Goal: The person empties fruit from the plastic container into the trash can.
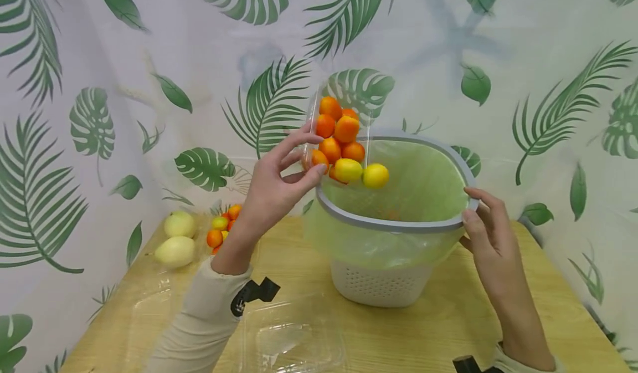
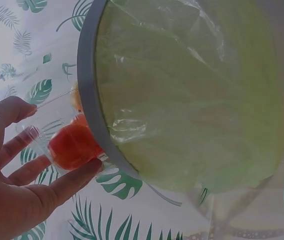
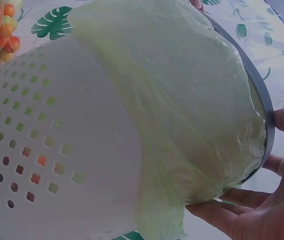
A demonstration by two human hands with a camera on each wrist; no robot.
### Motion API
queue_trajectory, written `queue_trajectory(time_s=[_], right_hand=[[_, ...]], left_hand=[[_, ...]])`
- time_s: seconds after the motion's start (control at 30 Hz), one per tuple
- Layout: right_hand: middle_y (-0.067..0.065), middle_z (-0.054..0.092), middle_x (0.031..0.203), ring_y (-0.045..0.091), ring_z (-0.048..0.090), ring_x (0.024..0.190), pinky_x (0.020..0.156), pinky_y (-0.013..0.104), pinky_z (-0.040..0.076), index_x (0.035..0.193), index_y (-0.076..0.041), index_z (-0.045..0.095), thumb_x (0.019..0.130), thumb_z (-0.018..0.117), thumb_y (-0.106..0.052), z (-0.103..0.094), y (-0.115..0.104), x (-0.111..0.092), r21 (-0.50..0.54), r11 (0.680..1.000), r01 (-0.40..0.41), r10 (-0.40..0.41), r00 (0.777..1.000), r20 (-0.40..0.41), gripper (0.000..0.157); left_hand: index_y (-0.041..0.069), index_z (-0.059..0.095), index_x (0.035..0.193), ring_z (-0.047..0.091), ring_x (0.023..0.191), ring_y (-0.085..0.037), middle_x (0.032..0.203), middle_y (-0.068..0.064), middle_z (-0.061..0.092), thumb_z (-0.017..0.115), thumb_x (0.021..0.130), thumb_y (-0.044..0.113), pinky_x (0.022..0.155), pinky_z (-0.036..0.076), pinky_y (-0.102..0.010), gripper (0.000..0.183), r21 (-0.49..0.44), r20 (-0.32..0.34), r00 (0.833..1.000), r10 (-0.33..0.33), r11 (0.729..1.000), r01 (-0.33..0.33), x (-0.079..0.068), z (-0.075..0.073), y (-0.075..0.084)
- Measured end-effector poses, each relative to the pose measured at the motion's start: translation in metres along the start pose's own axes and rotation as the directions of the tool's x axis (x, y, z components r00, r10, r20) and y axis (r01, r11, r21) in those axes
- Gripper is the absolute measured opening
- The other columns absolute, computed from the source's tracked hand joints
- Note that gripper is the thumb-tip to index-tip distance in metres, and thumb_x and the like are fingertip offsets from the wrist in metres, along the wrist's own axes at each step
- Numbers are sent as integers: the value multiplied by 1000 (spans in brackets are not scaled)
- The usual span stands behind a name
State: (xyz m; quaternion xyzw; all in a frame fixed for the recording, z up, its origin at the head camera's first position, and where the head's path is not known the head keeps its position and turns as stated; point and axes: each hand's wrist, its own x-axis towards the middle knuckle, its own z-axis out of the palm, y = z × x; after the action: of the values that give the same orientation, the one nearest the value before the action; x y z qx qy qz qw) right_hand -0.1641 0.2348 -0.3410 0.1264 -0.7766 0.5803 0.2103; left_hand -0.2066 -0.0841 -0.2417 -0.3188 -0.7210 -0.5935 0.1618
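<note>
My left hand (image 1: 279, 182) grips a clear plastic container (image 1: 368, 123) by its side and holds it tipped over the left part of a trash bin's mouth. Small round orange fruits (image 1: 330, 150) fill the container. Two yellow ones (image 1: 375, 175) are at its lower end, above the opening. The white perforated trash bin (image 1: 381, 284) has a grey rim (image 1: 394, 227) and a pale green bag (image 1: 379, 251) folded over its edge. On the right side, my right hand (image 1: 493, 240) pinches the rim and bag, thumb and fingers around it. Orange shapes show through the bin's holes in the right wrist view.
Two pale yellow-green pear-like fruits (image 1: 175, 251) lie at the table's back left. Beside them is a group of small orange and yellow fruits (image 1: 217, 234), partly behind my left arm. An open clear plastic box (image 1: 294, 334) lies at the front. A leaf-patterned sheet (image 1: 199, 46) surrounds the wooden table (image 1: 498, 306).
</note>
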Motion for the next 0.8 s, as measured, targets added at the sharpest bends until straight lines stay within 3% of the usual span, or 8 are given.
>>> queue_trajectory(time_s=[0.3,0.63,0.8], right_hand=[[20,36,144,22,45,124,82,12,47,145,-17,34,102,39,-17,-1,-2,-2,18,1000,-7,7,1000,-7,44],[20,38,143,21,47,121,82,13,47,145,-16,34,102,39,-17,2,-3,-1,16,1000,-5,5,1000,-6,43],[20,39,142,21,47,121,83,13,47,145,-17,34,102,39,-17,1,-3,-1,13,1000,-11,11,1000,-8,43]], left_hand=[[-2,60,116,44,130,-24,146,-10,40,64,85,-6,85,51,-43,31,91,58,989,137,986,-142,1,10,-3],[-4,60,114,41,131,-28,145,-17,40,64,82,-9,89,48,-50,32,143,89,966,244,956,-255,1,13,-7],[-3,61,112,42,131,-27,143,-17,42,66,81,-9,93,48,-45,32,225,101,946,309,919,-324,1,16,-4]])
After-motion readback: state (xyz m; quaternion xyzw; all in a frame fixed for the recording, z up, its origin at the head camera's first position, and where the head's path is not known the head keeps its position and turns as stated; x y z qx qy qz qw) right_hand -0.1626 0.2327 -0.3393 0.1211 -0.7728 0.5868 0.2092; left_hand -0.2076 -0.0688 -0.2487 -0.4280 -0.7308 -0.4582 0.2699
